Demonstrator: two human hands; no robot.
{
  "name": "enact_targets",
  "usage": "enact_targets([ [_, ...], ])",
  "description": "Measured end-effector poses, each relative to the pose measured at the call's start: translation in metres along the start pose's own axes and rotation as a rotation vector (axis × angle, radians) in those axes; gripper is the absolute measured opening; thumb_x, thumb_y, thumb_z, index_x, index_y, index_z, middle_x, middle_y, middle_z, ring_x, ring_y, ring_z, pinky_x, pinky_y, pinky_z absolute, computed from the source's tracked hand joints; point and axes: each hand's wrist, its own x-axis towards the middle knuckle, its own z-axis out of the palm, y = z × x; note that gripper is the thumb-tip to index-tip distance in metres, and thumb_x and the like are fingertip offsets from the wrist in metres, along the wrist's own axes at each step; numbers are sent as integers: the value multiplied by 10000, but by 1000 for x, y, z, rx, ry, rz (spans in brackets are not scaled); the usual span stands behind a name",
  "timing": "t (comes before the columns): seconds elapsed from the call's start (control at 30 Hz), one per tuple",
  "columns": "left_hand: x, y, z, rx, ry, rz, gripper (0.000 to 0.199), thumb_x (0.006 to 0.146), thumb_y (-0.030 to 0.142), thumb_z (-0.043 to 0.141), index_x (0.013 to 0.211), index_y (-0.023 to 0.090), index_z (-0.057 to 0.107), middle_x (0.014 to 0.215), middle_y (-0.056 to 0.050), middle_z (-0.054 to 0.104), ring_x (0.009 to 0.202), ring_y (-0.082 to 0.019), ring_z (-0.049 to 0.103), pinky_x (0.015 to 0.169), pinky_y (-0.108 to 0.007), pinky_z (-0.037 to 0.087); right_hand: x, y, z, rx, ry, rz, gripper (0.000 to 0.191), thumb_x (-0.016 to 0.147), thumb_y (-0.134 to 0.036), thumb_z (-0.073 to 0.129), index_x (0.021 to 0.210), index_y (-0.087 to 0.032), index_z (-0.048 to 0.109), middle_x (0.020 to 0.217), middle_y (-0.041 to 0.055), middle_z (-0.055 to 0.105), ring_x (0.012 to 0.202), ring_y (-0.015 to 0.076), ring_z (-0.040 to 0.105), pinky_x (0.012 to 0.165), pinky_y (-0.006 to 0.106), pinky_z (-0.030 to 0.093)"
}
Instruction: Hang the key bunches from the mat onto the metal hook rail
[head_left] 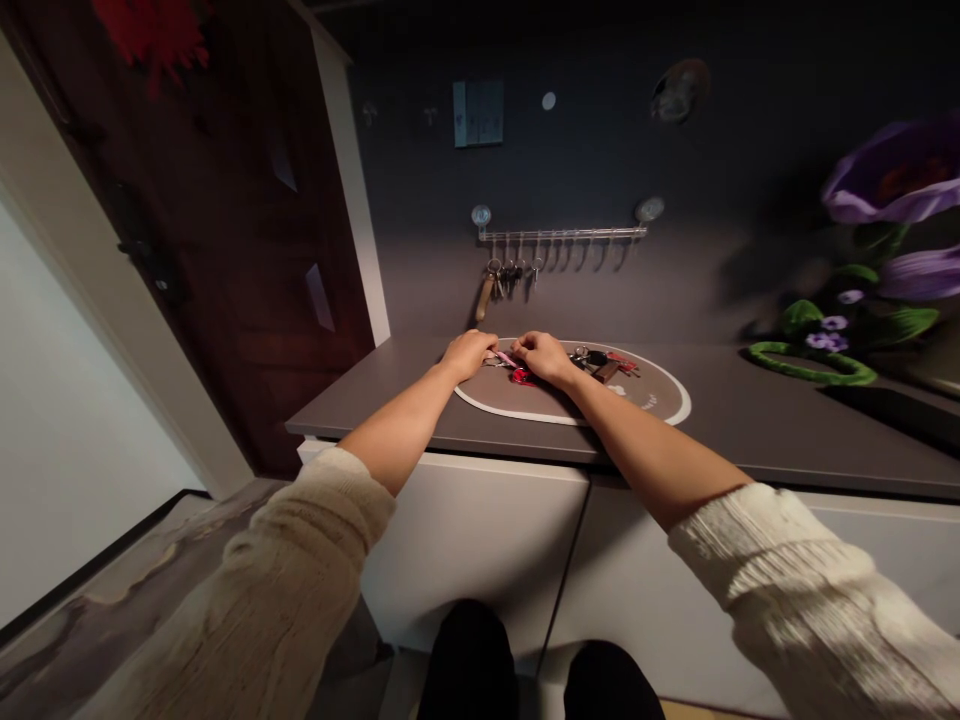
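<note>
My left hand (469, 354) is closed at the left end of an oval brown mat with a white rim (637, 405). Its fingers pinch a slim pink strip (505, 358), and some thin metal, perhaps a key, shows just below them. My right hand (543, 357) is close by on the right, fingers curled together at the strip's other end; whatever is between its fingertips is hidden. Under it lies a red key fob or tag (523, 377). To the right of that hand, a loose bunch of keys (596, 358) with dark and red pieces rests on the mat.
A clear hook rail (562, 235) on the grey wall carries several keys (504, 275) at its left end. Purple artificial flowers (892, 180) stand at the right of the grey countertop (735, 430). A dark red door (247, 250) is on the left, white cabinet doors (480, 530) below.
</note>
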Motion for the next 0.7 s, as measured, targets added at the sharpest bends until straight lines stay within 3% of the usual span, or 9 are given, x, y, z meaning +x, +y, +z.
enact_targets([
  [0.47, -3, 8, -9, -73, 98, 60, 75, 799, 214, 494, 806, 214, 568, 886, -48, 555, 894, -186, 464, 750, -276, 348, 0, -4, -2, 65, 16, -13, 261, 758, -365, 494, 771, -149, 640, 720, 39, 641, 645, 119, 519, 643, 227, 365],
  [0.7, 1, 9, -9, -150, 166, 31, 78, 794, 203, 485, 788, 201, 563, 884, -49, 558, 896, -183, 463, 761, -279, 350, 1, -2, -2, 112, 3, -31, 197, 745, -305, 525, 797, -149, 634, 744, 30, 646, 636, 103, 517, 631, 216, 365],
])
